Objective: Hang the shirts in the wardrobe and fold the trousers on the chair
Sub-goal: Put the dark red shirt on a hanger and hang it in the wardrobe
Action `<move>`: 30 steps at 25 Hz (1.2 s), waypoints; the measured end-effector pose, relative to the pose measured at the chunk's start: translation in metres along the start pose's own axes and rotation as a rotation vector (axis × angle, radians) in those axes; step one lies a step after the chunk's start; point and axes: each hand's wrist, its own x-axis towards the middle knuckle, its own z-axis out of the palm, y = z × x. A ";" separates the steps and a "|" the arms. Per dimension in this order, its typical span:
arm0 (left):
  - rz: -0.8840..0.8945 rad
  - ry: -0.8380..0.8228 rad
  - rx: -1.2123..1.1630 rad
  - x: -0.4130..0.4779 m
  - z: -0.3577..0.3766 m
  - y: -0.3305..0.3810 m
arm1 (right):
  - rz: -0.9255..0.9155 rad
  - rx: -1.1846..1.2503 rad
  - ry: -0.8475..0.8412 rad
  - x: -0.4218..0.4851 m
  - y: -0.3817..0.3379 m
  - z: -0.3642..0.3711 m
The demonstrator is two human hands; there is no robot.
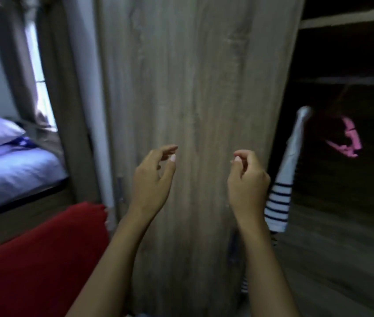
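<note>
**Two empty hands, one shirt hung**

Both hands hover near 6 o'clock, the left hand [154, 177] and right hand [247, 179] w/ fingers loosely curled, gripping nothing, in front of the grey-brown wood-grain wardrobe door [192, 76]. The white shirt w/ navy stripes [279, 197] hangs at 4 o'clock, just inside the dark open compartment, near a blurred pink item [350, 138], poss. a hanger. Judged: btw garments. Next move prob. calls for turning toward the red fabric [44, 259] at 8 o'clock to fetch another shirt or the trousers, which aren't in view.
</note>
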 end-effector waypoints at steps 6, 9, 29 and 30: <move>-0.233 0.042 0.114 -0.081 -0.097 -0.056 | 0.129 0.160 -0.279 -0.096 -0.023 0.069; -0.362 0.085 0.240 -0.120 -0.149 -0.095 | 0.170 0.197 -0.498 -0.138 -0.031 0.115; -1.107 0.358 1.217 -0.145 -0.278 -0.261 | 0.248 0.316 -1.222 -0.227 -0.020 0.331; -1.076 0.356 1.242 -0.146 -0.280 -0.263 | 0.251 0.328 -1.234 -0.231 -0.022 0.334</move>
